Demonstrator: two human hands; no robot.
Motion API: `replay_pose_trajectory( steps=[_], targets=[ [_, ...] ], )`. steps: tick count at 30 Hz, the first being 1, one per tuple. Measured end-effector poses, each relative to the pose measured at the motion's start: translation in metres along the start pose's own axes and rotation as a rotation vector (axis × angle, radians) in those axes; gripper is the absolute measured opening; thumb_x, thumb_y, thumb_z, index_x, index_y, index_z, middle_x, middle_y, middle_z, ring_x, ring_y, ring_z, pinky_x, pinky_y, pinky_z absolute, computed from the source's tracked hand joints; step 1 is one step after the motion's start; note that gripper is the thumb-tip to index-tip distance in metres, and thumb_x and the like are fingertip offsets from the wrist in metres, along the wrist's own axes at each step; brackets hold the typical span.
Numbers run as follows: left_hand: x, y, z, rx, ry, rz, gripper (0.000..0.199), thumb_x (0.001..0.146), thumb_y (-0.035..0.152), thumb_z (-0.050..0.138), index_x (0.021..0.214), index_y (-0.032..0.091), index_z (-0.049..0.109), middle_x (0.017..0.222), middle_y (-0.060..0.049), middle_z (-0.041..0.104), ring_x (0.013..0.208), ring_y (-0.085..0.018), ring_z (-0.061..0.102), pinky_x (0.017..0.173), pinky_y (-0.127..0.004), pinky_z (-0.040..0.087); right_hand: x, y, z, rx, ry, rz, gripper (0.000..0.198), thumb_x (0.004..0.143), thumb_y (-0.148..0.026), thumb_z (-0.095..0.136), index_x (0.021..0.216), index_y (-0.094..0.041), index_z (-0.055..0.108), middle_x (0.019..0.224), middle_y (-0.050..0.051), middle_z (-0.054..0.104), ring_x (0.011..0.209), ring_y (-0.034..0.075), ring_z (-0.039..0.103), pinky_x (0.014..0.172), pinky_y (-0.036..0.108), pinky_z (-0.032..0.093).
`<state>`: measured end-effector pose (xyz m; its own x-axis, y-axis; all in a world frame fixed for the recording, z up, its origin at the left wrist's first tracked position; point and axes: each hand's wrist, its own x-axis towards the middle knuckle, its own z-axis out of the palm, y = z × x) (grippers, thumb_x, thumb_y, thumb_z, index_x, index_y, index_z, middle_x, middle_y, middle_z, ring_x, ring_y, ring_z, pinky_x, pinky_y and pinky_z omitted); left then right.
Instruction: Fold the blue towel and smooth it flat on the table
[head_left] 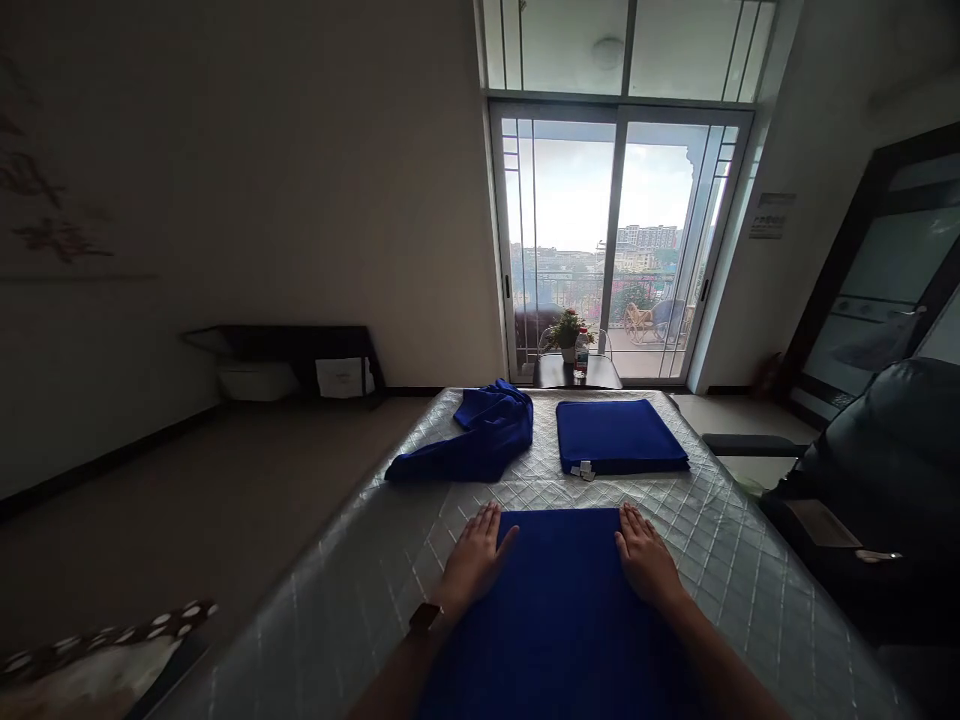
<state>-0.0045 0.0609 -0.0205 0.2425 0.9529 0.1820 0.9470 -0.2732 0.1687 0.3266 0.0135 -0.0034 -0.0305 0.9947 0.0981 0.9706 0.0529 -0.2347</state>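
Observation:
A blue cloth (pixel 562 610), folded into a long flat strip, lies in front of me on a silver quilted cover (pixel 337 610). My left hand (pixel 478 548) rests flat at its far left corner, fingers stretched out, with a dark watch on the wrist. At the far right corner my right hand (pixel 643 552) lies flat too, fingers straight. Beyond the right hand sits a neat stack of folded blue cloth (pixel 622 435) with white labels at its near edge. A crumpled blue garment (pixel 480 440) lies beyond my left hand.
Past the far end stands a small table (pixel 544 374) with a potted plant (pixel 568 330) and a bottle (pixel 581 354), before a sliding glass door (pixel 559 200). A dark chair (pixel 877 470) is at the right. A dark bench (pixel 300 345) stands by the left wall.

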Motion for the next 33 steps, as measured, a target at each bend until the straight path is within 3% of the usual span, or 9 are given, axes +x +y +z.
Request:
replay_pose_trajectory(
  steps=[17, 33],
  targets=[
    [-0.003, 0.001, -0.009, -0.021, -0.006, -0.012, 0.084, 0.106, 0.063, 0.014, 0.157, 0.002, 0.040, 0.164, -0.019, 0.040, 0.155, -0.030, 0.032, 0.128, -0.047, 0.027, 0.005, 0.008, 0.013, -0.004, 0.054, -0.011, 0.065, 0.104, -0.037, 0.020, 0.160, -0.007, 0.034, 0.169, 0.010, 0.029, 0.158, 0.019, 0.021, 0.129, 0.040, 0.019],
    [-0.003, 0.000, -0.005, -0.065, 0.005, -0.028, 0.086, 0.104, 0.067, 0.014, 0.157, 0.005, 0.040, 0.165, -0.018, 0.039, 0.156, -0.030, 0.030, 0.128, -0.048, 0.026, 0.003, 0.003, 0.007, 0.022, 0.022, 0.017, 0.067, 0.103, -0.039, 0.023, 0.161, -0.007, 0.033, 0.170, 0.010, 0.028, 0.159, 0.020, 0.019, 0.130, 0.040, 0.016]
  ],
)
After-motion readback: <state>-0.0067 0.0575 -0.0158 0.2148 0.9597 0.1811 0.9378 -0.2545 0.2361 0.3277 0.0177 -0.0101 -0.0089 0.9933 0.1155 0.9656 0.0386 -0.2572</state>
